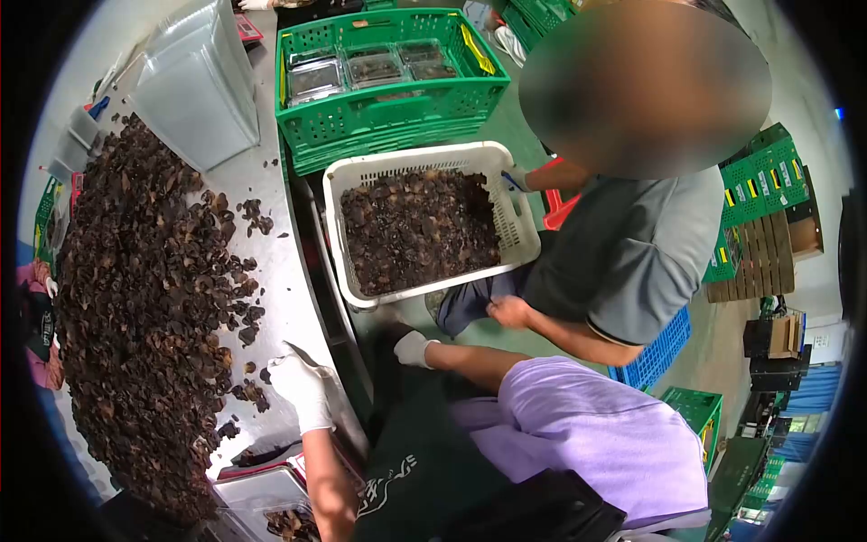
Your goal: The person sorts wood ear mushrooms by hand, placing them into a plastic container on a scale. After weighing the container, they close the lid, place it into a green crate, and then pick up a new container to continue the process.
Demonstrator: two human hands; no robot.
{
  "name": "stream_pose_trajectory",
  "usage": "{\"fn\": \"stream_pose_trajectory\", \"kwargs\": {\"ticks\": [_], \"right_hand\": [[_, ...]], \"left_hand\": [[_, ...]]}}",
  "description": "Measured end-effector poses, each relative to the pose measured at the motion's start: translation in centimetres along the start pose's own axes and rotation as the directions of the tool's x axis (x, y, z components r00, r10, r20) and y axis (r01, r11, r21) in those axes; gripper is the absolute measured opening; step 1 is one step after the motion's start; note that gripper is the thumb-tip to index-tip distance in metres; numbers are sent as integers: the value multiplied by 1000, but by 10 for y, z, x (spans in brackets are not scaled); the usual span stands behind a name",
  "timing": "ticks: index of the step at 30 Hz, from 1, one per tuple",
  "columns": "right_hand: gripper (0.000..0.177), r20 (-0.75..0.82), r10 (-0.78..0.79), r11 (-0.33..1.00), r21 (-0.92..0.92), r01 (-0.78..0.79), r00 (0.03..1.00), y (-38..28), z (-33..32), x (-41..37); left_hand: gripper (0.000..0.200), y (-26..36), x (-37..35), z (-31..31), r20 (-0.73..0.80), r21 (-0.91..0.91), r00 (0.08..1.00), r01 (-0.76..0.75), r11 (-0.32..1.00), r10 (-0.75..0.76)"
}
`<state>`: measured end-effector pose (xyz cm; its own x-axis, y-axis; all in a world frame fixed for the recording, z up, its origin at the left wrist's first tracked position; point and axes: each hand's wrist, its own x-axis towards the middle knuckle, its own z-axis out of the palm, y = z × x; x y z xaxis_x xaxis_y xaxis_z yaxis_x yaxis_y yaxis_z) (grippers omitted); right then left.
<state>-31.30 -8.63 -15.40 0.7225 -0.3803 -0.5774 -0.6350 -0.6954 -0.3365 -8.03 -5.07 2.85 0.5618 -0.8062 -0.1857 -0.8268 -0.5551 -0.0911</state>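
My left hand (302, 390), in a white glove, is over the near edge of the metal table (287, 298). Its fingers are apart, with small dark pieces by the fingertips. A large heap of dark brown, fungus-like pieces (144, 316) covers the table's left part. My right hand (413, 350), also in a white glove, is below the white basket (433, 291); its fingers are blurred against something dark, so its hold is unclear. Inside the basket lie many more dark pieces (420, 230). A co-worker's gloved hand (517, 179) is at the basket's right rim.
Clear plastic containers (199, 99) are stacked at the upper left. A green crate (388, 113) holds lidded clear boxes (372, 67). The co-worker (623, 262) stands right of the basket. A clear tub (262, 492) is at the bottom; a blue crate (655, 350) stands behind the co-worker.
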Motion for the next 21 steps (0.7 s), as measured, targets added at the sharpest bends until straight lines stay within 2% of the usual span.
{"fn": "stream_pose_trajectory", "kwargs": {"ticks": [1, 2, 4, 5, 6, 7, 8, 9, 10, 11, 13, 15, 17, 18, 19, 20, 21], "right_hand": [[23, -312, -31, 998, 33, 44, 949, 1, 13, 5], [23, -174, 15, 994, 112, 4, 985, 7, 27, 6], [23, -212, 166, 893, 447, -56, 963, 13, 32, -15], [23, -229, 240, 801, 596, -59, 943, 16, 34, -26], [28, -594, 27, 859, 425, 285, 804, 58, 107, -29], [28, -383, 232, 814, 580, 38, 894, 78, 119, -78], [29, -160, 417, 756, 608, -244, 894, 97, 133, -129], [30, 38, 575, 678, 538, -502, 817, 114, 150, -175], [31, 172, 702, 571, 444, -690, 691, 132, 168, -214], [32, 265, 794, 442, 367, -819, 548, 144, 182, -246], [34, 344, 886, 216, 288, -933, 311, 155, 199, -283], [37, 330, 925, 79, 316, -945, 187, 165, 209, -292], [40, 239, 954, 54, 456, -888, 181, 178, 213, -300], [42, 154, 954, 119, 590, -798, 256, 186, 213, -302], [44, 25, 919, 222, 793, -568, 394, 186, 214, -300], [45, -35, 822, 165, 970, -178, 569, 179, 219, -288], [47, 115, 752, -268, 953, 141, 649, 155, 214, -269]], "left_hand": [[101, 2, -1, -6, 8, 9, 1000, -3, 1000, 3], [102, 4, -3, -14, 14, 32, 1000, -23, 999, 23], [104, 9, -6, -27, 33, 54, 999, -41, 998, 39], [96, 10, -7, -31, 49, 25, 998, -32, 999, 31], [89, 10, -8, -34, 61, -3, 998, -24, 1000, 24], [89, 11, -7, -34, 63, -1, 998, -25, 1000, 25], [90, 9, -6, -33, 61, 6, 998, -24, 1000, 23], [92, 8, -6, -32, 66, 15, 997, -28, 999, 27], [95, 10, -6, -34, 95, 23, 995, -17, 1000, 15], [95, 12, -6, -35, 105, 32, 994, -3, 999, -1], [95, 8, -6, -29, 98, 63, 995, -21, 998, 15], [98, 10, -7, -30, 115, 116, 993, -9, 993, -4], [99, 9, -8, -27, 115, 125, 993, -1, 992, -13], [99, 6, -9, -20, 82, 146, 997, -18, 989, 6], [97, 2, -7, -17, 98, 102, 995, -15, 995, 5], [96, 2, -8, -14, 112, 115, 994, 5, 993, -18], [95, 5, -8, -20, 126, 130, 991, 20, 991, -37]]}}
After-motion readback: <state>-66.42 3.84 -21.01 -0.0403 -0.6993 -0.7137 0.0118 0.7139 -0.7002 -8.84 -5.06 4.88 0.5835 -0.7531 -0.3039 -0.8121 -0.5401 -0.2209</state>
